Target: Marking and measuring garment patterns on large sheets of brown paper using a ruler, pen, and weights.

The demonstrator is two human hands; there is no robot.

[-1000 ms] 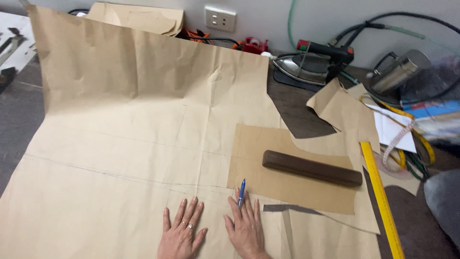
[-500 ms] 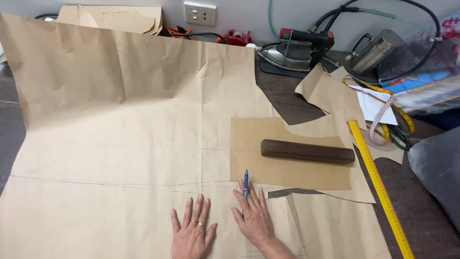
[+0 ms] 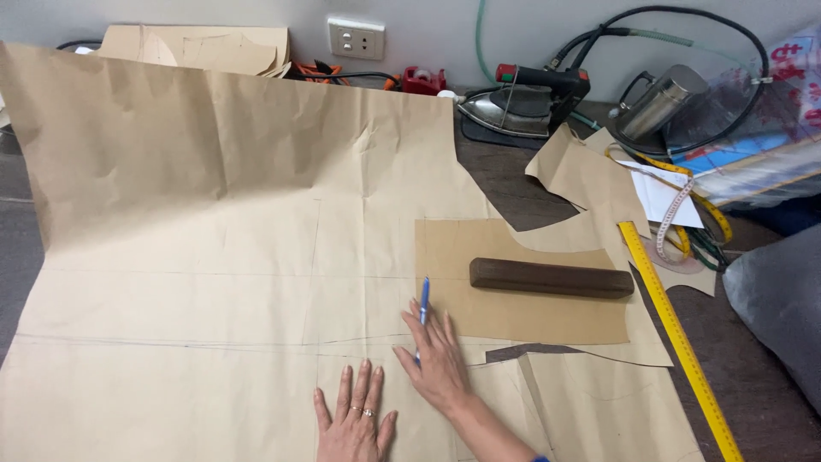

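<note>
Nearest to the camera, the left hand point(image 3: 355, 421) lies flat on the large sheet of brown kraft paper point(image 3: 222, 257), palm down, fingers spread and pointing away from the person; it grasps nothing, and rings show on one finger. Just beside it, to the right, the right hand point(image 3: 438, 364) also rests palm down on the paper, with the forearm coming in from the lower right edge. This hand is mostly flat, but it keeps a blue pen point(image 3: 422, 308) between its fingers; the pen lies almost flat on the sheet and its upper end points away from the person.

A little farther, to the right of the pen, a smaller piece of darker brown card point(image 3: 513, 321) lies on top of the big sheet. A long dark wooden block point(image 3: 552, 278) rests on this card as a weight. Right of it, a long yellow ruler point(image 3: 676, 338) lies diagonally, partly on the paper and partly on the dark table point(image 3: 753, 376).

Farther back, a yellow measuring tape point(image 3: 684, 184) lies curled near a white sheet. At the far edge, by the wall, stand a steam iron with a black handle point(image 3: 522, 104) and a white wall socket point(image 3: 356, 38).
</note>
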